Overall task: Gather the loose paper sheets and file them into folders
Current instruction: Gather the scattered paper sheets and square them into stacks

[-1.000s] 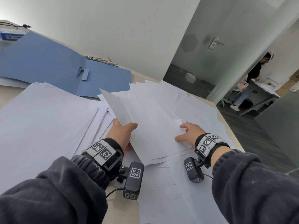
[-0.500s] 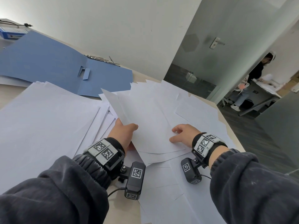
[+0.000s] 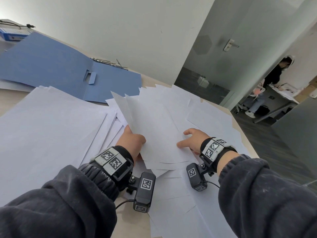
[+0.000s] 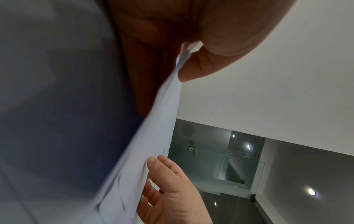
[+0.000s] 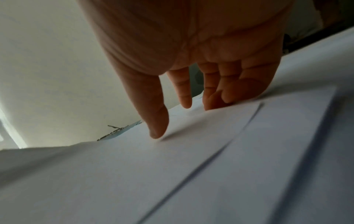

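A person's left hand (image 3: 133, 143) pinches a small sheaf of white paper sheets (image 3: 157, 127) by its near-left edge, thumb on top and fingers beneath, the far end tilted up off the counter (image 3: 10, 100). The right hand (image 3: 192, 141), fingers extended and holding nothing, has slid leftward along the sheaf's lower edge over the past second; its fingertips (image 5: 216, 104) now touch the paper near the near-right corner. The sheaf's right edge has swung slightly inward with it, so the gathered pages appear closer to square, though several corners still fan out at the bottom. By this reading the gathering step is under way and no filing has begun.

An open blue folder (image 3: 51, 66) lies flat on the counter beyond and to the left, well apart from the hands, its metal clip (image 3: 109, 61) at the far edge near the wall. A larger spread of sheets (image 3: 48, 127) lies to the left, and more loose pages (image 3: 211, 114) run to the counter's right edge, where the surface drops off to the floor. Open room for lifting lies above and toward the folder; the right-hand pages sit close to the drop and could slide off if pushed.
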Demonstrator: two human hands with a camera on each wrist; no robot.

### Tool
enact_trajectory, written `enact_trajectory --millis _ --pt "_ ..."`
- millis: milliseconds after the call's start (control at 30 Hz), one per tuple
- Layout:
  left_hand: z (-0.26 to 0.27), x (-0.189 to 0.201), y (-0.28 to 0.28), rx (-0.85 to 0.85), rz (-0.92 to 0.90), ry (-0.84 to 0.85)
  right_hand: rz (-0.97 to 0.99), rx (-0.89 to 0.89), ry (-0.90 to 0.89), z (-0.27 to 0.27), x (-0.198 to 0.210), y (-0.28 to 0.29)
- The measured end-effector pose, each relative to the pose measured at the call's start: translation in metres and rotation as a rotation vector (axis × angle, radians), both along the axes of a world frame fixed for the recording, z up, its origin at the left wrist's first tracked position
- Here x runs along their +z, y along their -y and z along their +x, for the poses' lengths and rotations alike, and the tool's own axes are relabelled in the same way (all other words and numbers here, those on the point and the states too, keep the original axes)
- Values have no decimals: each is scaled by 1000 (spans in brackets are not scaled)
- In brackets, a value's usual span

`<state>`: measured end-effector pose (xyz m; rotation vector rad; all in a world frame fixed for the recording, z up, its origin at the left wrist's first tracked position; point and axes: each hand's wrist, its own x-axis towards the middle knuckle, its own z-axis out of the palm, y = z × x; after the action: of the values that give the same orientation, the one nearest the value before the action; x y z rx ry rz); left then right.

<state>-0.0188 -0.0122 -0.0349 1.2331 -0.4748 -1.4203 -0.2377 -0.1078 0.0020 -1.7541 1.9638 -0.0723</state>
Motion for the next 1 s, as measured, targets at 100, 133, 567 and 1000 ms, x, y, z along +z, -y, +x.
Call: enact_trajectory --millis 100,133,567,1000 --pt "1 4 -4 -18 -13 44 -1 -36 111 1 -4 2" --pt "1 5 -5 -17 -16 41 0 -34 158 2 -6 2" --pt "-3 3 -4 -61 -13 256 -119 18 295 -29 26 -38" --pt "-8 24 -28 39 13 483 47 296 -204 -98 33 -173"
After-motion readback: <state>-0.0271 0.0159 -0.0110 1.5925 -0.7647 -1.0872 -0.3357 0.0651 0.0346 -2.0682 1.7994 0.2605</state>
